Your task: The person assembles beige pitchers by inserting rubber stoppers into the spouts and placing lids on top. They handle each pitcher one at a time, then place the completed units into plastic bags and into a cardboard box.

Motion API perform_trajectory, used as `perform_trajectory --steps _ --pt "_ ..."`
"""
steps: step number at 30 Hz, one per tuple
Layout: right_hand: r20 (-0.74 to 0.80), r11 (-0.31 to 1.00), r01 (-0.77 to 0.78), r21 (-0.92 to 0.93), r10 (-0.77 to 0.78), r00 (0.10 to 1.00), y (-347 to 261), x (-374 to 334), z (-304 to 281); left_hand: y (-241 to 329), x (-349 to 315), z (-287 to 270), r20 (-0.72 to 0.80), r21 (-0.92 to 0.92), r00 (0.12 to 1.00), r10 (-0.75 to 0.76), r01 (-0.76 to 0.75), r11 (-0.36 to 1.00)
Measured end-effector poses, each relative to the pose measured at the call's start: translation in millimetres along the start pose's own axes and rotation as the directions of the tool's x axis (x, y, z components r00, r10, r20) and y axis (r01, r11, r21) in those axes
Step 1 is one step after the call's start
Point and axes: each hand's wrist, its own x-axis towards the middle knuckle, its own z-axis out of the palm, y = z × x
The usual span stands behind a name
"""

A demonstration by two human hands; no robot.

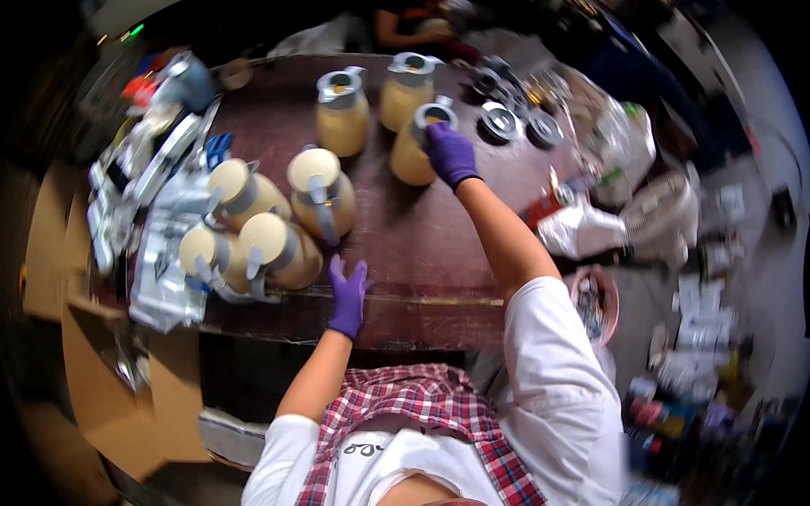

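Note:
My right hand (pixel 452 154), in a purple glove, is closed at the right side of a beige vacuum jug (pixel 412 160) with a grey collar and an open top. The handle there is hidden by the glove. Two more open-topped jugs stand behind it, one at the back (pixel 405 101) and one to its left (pixel 342 126). Close to the table's front edge, my left hand (pixel 348 296), also gloved, has its fingers spread and holds nothing. Left of it are several jugs with beige lids, the nearest being a lidded jug (pixel 289 256).
Dark round lids (pixel 500 122) lie at the back right of the brown table (pixel 405 244). Plastic bags (pixel 584 229) crowd its right edge, and silvery packaging (pixel 170 272) its left. A pink basket (pixel 594 304) stands beside it, cardboard boxes (pixel 105 403) lower left. A person (pixel 422 26) sits beyond.

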Motion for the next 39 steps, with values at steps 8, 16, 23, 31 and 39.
perform_trajectory --steps 8,16,23,31,39 --pt "-0.151 0.849 0.469 0.245 -0.444 0.883 18 -208 -58 28 -3 19 0.536 0.523 0.77 0.346 -0.624 0.58" --pt "-0.268 0.754 0.101 0.65 0.103 0.958 132 -337 -123 8 22 34 0.556 0.463 0.831 -0.006 -0.303 0.833" --pt "-0.149 0.688 -0.719 0.101 0.725 0.673 339 -391 -94 -36 -47 52 0.474 0.671 0.702 0.531 -0.679 0.299" --pt "-0.183 0.704 -0.698 -0.127 0.675 0.714 359 -390 -120 -67 -138 82 0.334 0.817 0.842 0.423 -0.483 0.316" --pt "-0.178 0.298 -0.138 0.945 0.817 0.548 352 -437 -159 -71 -157 82 0.373 0.618 0.818 0.438 -0.571 0.54"
